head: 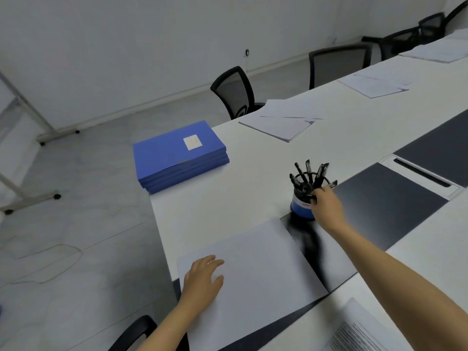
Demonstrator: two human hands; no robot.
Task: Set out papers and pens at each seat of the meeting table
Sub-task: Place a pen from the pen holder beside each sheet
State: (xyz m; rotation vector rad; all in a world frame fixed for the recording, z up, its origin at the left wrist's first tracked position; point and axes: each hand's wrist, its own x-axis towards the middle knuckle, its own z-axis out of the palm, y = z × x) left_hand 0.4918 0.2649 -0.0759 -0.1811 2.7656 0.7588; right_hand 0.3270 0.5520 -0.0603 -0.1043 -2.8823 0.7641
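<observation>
Pens (310, 173): black, a bunch standing in a mesh pen cup (301, 206) w/ a blue-and-white band round its base. They're standing near upright, long axes fanning outward, tops up. Cup's sitting on the white meeting table (240, 198), right at the corner of the dark centre panel (385, 198).

Paper sheet (253, 269): blank, white, lying flat near the table's near-left edge, edges approx. square w/ that edge. Its far corner's reaching toward the cup. Long axis hard to call in the wide-angle view.

Right hand (328, 202) is reaching out, arm extended, fingers curling at the cup's rim among the pens. Can't tell whether it's pinching a pen or gripping the rim. Left hand (202, 277) is resting palm-down on the sheet's near-left part, fingers relaxed and spread, holding nothing.

Further out: a stack of blue folders (179, 155) is sitting at the table corner. Paper sets are lying at far seats along the left side (281, 125) (374, 86) (435, 50), each in front of a black mesh office chair (235, 92). A printed sheet (359, 330) is showing bottom right.
</observation>
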